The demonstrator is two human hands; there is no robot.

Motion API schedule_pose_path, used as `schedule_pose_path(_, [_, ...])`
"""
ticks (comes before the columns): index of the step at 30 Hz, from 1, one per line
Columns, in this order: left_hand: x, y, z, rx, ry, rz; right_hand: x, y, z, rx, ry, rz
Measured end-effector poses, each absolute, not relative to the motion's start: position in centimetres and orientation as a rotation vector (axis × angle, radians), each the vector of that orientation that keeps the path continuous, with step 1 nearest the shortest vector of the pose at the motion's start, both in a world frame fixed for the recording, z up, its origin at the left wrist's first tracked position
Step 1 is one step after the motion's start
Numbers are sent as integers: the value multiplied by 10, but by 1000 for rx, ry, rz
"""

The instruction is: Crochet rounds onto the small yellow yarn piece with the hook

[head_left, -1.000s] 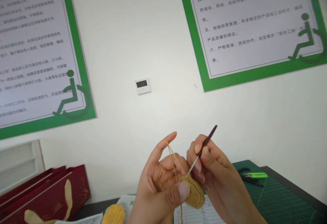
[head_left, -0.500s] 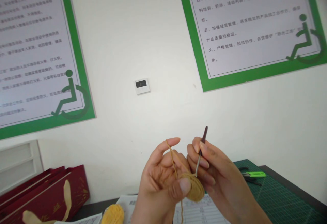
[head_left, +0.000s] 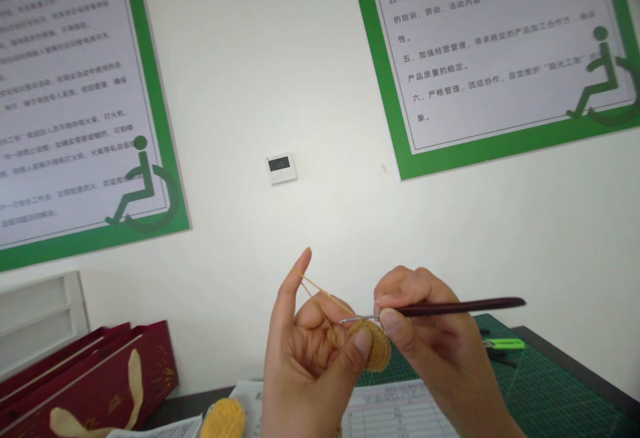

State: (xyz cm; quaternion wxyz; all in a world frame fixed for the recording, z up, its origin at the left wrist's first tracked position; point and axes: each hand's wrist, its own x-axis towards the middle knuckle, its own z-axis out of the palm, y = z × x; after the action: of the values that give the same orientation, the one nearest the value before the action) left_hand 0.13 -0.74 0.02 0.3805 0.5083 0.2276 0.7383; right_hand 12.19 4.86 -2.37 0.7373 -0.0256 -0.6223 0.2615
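Observation:
Between the thumb and fingers of my left hand is a small round crochet piece in mustard yarn. A strand of yarn loops over its raised index finger and runs down to the piece. My right hand grips a crochet hook with a dark red-brown handle, lying nearly level. The hook's thin metal tip points left, at the upper edge of the piece and close to the strand. Whether the tip passes through a stitch, I cannot tell.
A yellow yarn ball and printed sheets lie on the table below. On the right, a green cutting mat carries green-handled pliers or cutters. Dark red gift bags stand left. A thermostat and green-framed posters hang on the wall.
The crochet hook has swung from nearly upright to nearly level, its tip now pointing left. My left index finger has risen and straightened, drawing the yarn up. The crochet piece sits slightly higher.

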Motion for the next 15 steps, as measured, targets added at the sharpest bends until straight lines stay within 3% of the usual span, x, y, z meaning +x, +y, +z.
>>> schedule_pose_path(4, [2,-7,0,1232,593,1921,123,51,-33,-99,-1454,-53])
schedule_pose_path(6, [0,-7,0,1200,563,1849,119,53,-40,-91,-1399,-175])
schedule_pose_path(8, [-4,-7,2,1152,513,1711,112,53,-44,-9,-1326,-62])
schedule_pose_path(15, [-15,-6,2,1091,405,1566,94,48,-34,197,-1115,838])
